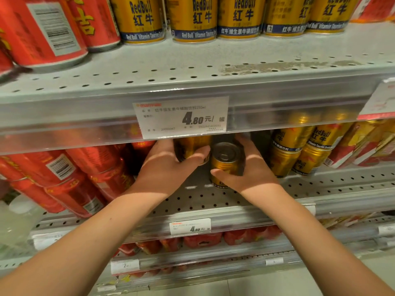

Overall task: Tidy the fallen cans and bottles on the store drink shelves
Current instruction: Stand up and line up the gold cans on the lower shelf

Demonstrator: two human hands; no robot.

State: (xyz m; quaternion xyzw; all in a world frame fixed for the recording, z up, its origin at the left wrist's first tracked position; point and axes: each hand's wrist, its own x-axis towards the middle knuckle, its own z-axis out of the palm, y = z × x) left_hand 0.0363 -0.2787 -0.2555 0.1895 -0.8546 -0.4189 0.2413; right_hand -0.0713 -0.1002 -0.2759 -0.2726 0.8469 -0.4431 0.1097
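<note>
Reaching both bare arms under the price rail (277, 118) onto the middle shelf (213, 199), the person curls the left hand (168, 167) round a gold can (192, 146) (its top hidden behind the rail) and the right hand (254, 171) round a second gold can (225, 162) standing upright just beside it. Overhead, the upper-shelf cans (142, 18) read "RedBull 红牛" and "Red Bull Vitamin Taurine", and the price tag (183, 117) says 4.80 元.
</note>
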